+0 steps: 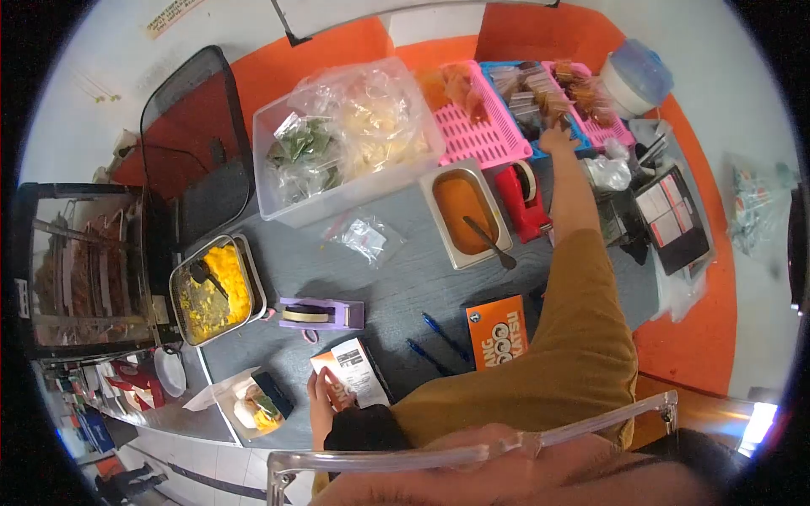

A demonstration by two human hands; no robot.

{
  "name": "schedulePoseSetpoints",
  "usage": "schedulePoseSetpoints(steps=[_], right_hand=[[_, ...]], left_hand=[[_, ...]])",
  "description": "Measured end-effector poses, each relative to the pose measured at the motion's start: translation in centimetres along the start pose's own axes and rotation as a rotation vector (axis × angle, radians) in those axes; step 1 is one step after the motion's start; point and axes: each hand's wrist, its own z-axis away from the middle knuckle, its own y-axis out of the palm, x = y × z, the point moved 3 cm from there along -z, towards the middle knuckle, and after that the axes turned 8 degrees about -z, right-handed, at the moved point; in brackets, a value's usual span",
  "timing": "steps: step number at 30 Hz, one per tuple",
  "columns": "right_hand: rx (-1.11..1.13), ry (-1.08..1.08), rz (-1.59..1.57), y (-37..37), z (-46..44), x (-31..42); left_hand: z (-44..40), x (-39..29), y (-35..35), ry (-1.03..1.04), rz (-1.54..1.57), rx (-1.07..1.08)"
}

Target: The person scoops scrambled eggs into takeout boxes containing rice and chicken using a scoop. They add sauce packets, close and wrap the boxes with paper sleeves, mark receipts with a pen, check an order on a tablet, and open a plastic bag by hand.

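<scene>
My right hand reaches over the blue basket of small clear packets. Its fingers look apart and rest against the packets, with their tips partly hidden. Near the front edge, my left hand has its fingers closed around the left side of a white and orange box, which has a printed slip on top. An open food box with pale and yellow contents stands left of that hand. To the right of the held box lie two blue pens and an orange box.
Farther back are a large clear bin of bagged food, pink baskets and a steel tray of orange sauce with a ladle. A purple tape dispenser, a red tape dispenser and a yellow food tray stand on the table.
</scene>
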Motion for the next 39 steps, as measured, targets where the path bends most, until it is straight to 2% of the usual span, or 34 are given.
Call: schedulePoseSetpoints(steps=[2,4,5,6,7,8,10,12,14,16,18,20,22,23,25,26,27,29,30,32,34,36,37,38,39], right_hand=[[0.028,0.126,-0.182,0.5,-1.3,-0.7],[-0.025,0.077,-0.217,-1.4,0.8,-0.3],[-0.161,0.062,-0.306,-1.9,0.9,-0.9],[-0.300,0.045,-0.395,-2.7,1.1,-1.7],[-0.462,-0.102,-0.353,-3.5,1.8,-1.6],[-0.463,-0.110,-0.349,-3.9,2.3,-2.0],[-0.708,-0.414,-0.570,-8.0,7.9,-0.3],[-0.664,-0.694,-0.668,-10.6,12.8,1.7],[-0.694,-0.949,-0.794,-13.1,21.0,5.0],[-0.236,-0.948,-0.972,-13.6,30.3,8.3],[0.097,-1.170,-0.914,-11.8,38.4,11.0],[0.479,-1.221,-0.749,-9.9,45.9,12.6],[0.635,-1.388,-0.828,-5.8,50.0,14.0],[0.651,-1.414,-0.830,-3.8,51.1,14.4],[0.500,-1.243,-1.018,-0.4,51.8,14.8],[0.383,-1.168,-0.910,1.4,51.6,14.4],[0.265,-1.090,-0.801,3.2,51.0,13.6],[0.130,-0.958,-0.398,8.4,50.0,11.0],[0.134,-0.972,-0.400,9.0,50.6,10.5],[0.157,-0.869,-0.275,10.0,51.1,9.4],[0.146,-0.862,-0.328,10.6,50.8,9.3],[0.131,-0.842,-0.378,11.2,50.3,9.1],[0.151,-0.856,-0.420,11.6,50.1,9.0],[0.170,-0.868,-0.463,11.7,49.8,8.9],[0.167,-0.853,-0.459,11.3,49.6,8.8]], left_hand=[[0.0,-0.9,-0.5,-0.006,-0.029,0.009],[0.1,-1.9,-1.1,-0.039,0.127,0.011],[0.1,-2.1,-1.4,0.147,-0.021,-0.110],[0.0,-1.7,-1.2,0.144,-0.014,-0.114],[0.1,-1.4,-1.0,0.172,-0.047,-0.182],[0.3,-1.3,-1.0,0.198,-0.083,-0.247],[0.8,-2.5,-1.8,0.205,-0.101,-0.311],[1.4,-4.5,-2.7,0.210,-0.022,-0.346],[2.2,-6.5,-3.5,0.302,0.078,-0.367],[3.0,-7.3,-3.6,0.423,0.189,-0.363],[4.1,-8.6,-4.1,0.503,0.360,-0.292],[4.9,-8.8,-3.5,0.553,0.641,-0.133],[5.7,-7.7,-2.4,0.417,0.882,0.011],[5.4,-5.3,-1.9,0.312,0.636,0.071],[6.2,-2.2,-1.3,0.235,0.687,0.015],[6.7,-1.0,-1.5,0.184,0.745,-0.015],[7.5,0.7,-2.2,0.013,0.817,-0.001],[7.9,5.7,-4.1,-0.063,0.773,-0.236],[7.7,8.4,-5.1,-0.059,0.791,-0.345],[7.6,10.3,-8.8,-0.120,0.819,-0.521],[6.1,12.0,-11.0,-0.085,0.810,-0.547],[3.7,13.1,-11.5,-0.061,0.664,-0.552],[2.2,14.3,-11.3,-0.154,0.587,-0.496],[1.1,15.1,-10.4,-0.149,0.591,-0.482],[1.2,13.7,-11.2,-0.039,0.262,-0.821]])
